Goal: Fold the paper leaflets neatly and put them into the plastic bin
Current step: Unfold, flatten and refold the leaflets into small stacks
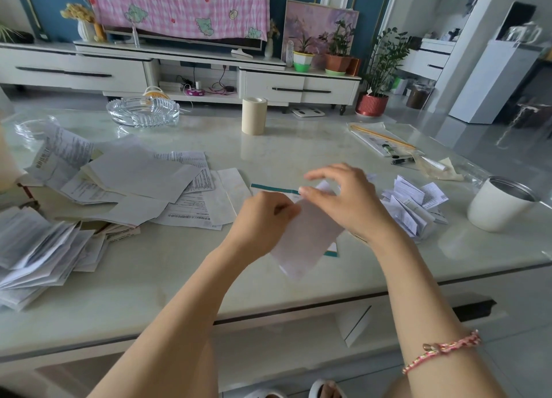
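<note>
Pinching one white rectangular paper leaflet (307,239), the left hand (263,215) curls on its edge, the right hand (349,200) nips its top; folded white leaflets (415,200) lie right of that hand.

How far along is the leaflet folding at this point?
Done: a small heap of folded leaflets lies right of the hands; I cannot tell whether it is in a bin. In hand: the left hand and right hand pinch one sheet above the table. Left: most of the job, a wide spread of loose leaflets and a further stack at the table's left.
</note>
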Tool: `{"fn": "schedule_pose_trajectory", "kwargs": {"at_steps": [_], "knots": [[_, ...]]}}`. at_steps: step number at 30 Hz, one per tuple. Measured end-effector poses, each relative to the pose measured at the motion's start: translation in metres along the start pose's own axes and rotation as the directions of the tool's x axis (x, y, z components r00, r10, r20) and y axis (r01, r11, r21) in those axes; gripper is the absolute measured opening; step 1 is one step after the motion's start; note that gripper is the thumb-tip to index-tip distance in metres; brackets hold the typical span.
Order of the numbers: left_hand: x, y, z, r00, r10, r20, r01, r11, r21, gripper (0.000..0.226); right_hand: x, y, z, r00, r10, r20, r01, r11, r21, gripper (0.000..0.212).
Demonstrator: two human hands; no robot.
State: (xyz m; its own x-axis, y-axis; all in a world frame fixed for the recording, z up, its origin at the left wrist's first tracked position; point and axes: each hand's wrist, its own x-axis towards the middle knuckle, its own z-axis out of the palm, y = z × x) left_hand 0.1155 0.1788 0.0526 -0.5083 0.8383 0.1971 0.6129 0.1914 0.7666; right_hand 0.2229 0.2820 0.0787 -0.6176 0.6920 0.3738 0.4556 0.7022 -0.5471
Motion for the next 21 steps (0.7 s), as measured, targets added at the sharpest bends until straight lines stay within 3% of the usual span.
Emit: {"fn": "schedule_pose_trajectory", "kwargs": {"at_steps": [2,4,12,18,21], "knots": [[-0.002,0.002,0.002,0.997,0.036,0.064,-0.039,0.998,0.05,0.028,-0.003,0.002,-0.002,0.982,0.062,0.177,-0.081,0.991,0.102,0.013],[-0.002,0.002,0.004,0.993,0.05,0.106,-0.058,0.996,0.07,0.028,-0.004,0.009,-0.004,0.968,0.079,0.24,-0.117,0.982,0.147,0.018],[0.004,-0.005,-0.009,0.995,-0.011,0.1,0.019,0.997,-0.079,0.026,-0.001,0.021,-0.011,0.99,0.11,0.082,-0.127,0.964,0.235,0.019],[0.006,-0.011,-0.016,0.996,-0.036,0.087,0.043,0.996,-0.08,0.027,0.001,0.024,-0.007,0.985,0.138,0.101,-0.161,0.947,0.279,0.017],[0.006,-0.013,-0.018,0.995,-0.044,0.084,0.052,0.994,-0.097,0.025,0.004,0.031,-0.01,0.98,0.193,0.044,-0.196,0.929,0.313,0.021]]}}
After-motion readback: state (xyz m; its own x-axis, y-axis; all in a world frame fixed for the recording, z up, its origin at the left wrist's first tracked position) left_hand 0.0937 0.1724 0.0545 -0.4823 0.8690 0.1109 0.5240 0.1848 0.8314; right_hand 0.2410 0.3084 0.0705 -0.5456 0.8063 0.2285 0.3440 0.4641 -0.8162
